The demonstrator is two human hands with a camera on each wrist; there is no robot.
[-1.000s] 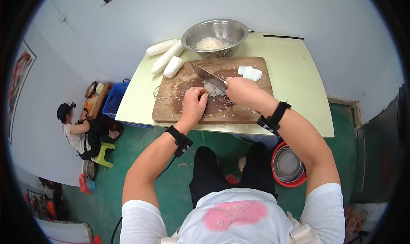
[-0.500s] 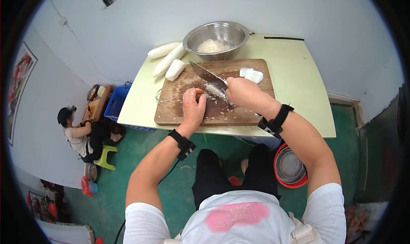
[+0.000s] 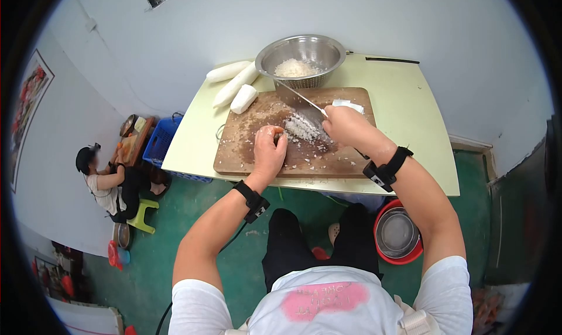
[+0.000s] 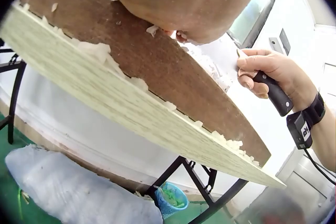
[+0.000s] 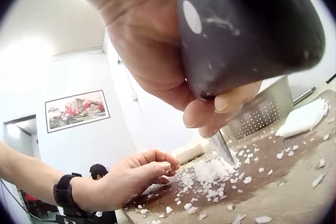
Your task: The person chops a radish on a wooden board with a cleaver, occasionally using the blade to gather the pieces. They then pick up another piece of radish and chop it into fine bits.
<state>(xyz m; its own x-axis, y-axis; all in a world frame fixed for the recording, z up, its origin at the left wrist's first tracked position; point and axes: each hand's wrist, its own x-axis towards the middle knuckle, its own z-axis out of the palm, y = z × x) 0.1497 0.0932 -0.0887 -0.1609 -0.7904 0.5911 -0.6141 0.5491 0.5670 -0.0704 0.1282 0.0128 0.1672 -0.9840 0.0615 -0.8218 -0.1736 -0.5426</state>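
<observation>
My right hand (image 3: 348, 127) grips the black handle (image 5: 236, 29) of a broad-bladed kitchen knife (image 3: 308, 111). The blade stands on edge just right of a heap of finely chopped white radish (image 3: 301, 128), its tip towards the colander. In the right wrist view the steel meets the board beside the heap. My left hand (image 3: 269, 153) rests on the wooden cutting board (image 3: 246, 130) left of the heap, its fingers loosely bent with white bits on them and nothing held. Cut white slabs (image 3: 349, 105) lie behind my right hand, partly hidden by it.
Two long peeled radishes (image 3: 237, 86) and a shorter cut piece (image 3: 244, 99) lie at the back left. Behind the board stands a steel colander (image 3: 301, 42) with white shreds inside. Crumbs dot the board's front edge. Another person (image 3: 105, 183) sits at the far left.
The knife has moved right, and its blade has turned from lying slanted over the heap to standing more upright. More of the chopped radish shows. My left hand stays almost where it was.
</observation>
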